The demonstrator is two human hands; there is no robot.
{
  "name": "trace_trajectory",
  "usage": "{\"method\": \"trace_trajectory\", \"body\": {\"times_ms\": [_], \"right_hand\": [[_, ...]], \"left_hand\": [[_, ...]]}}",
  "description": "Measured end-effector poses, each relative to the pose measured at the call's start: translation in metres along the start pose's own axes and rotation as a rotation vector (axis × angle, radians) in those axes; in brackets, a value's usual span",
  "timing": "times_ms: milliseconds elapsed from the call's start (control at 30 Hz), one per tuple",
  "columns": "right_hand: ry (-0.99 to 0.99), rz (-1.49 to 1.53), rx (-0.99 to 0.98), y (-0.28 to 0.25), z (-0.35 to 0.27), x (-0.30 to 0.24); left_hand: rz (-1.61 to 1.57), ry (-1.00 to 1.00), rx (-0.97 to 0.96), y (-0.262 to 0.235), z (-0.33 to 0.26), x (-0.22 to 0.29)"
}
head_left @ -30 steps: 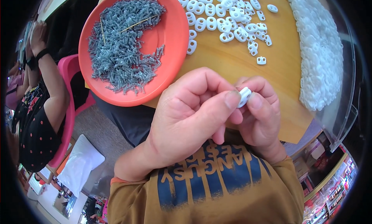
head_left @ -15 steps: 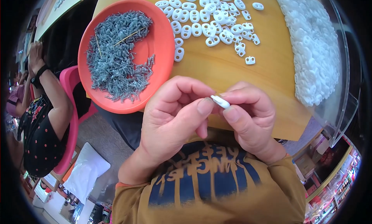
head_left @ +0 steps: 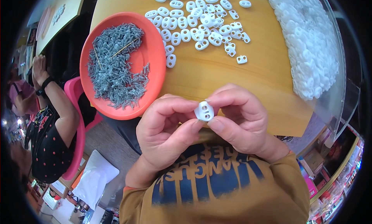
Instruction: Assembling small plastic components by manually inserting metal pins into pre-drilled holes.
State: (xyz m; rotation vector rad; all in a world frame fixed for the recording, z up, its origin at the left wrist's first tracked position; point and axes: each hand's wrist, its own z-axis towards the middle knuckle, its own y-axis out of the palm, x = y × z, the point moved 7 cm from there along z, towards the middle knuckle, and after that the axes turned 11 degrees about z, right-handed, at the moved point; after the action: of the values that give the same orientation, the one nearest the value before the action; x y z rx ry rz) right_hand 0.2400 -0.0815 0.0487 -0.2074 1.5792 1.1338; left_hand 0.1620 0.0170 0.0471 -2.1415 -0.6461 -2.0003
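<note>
The white two-hole stopper (head_left: 204, 111) has turned from edge-on to face the camera, its holes now exposed. Both hands' fingers (head_left: 193, 127) pinch it closed, left hand (head_left: 166, 135) and right hand (head_left: 242, 121) meeting below the tabletop's (head_left: 232, 80) near edge, the orange tray (head_left: 149, 84) of grey springs (head_left: 114, 69) beyond.

Orange plate (head_left: 153, 75) of grey springs (head_left: 114, 69)
</note>
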Motion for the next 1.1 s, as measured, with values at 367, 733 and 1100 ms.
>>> {"method": "trace_trajectory", "body": {"times_ms": [367, 733, 1100], "right_hand": [[0.049, 0.086, 0.002, -0.0029, -0.0019, 0.0045], [0.072, 0.234, -0.006, -0.0013, -0.0007, 0.0051], [0.09, 0.241, 0.033, -0.0032, -0.0026, 0.009]], "left_hand": [[0.044, -0.011, 0.003, 0.0013, -0.0003, 0.0008], [0.057, -0.018, -0.009, 0.0005, 0.0016, 0.0037], [-0.059, -0.086, -0.006, 0.0019, 0.0019, -0.0032]]}}
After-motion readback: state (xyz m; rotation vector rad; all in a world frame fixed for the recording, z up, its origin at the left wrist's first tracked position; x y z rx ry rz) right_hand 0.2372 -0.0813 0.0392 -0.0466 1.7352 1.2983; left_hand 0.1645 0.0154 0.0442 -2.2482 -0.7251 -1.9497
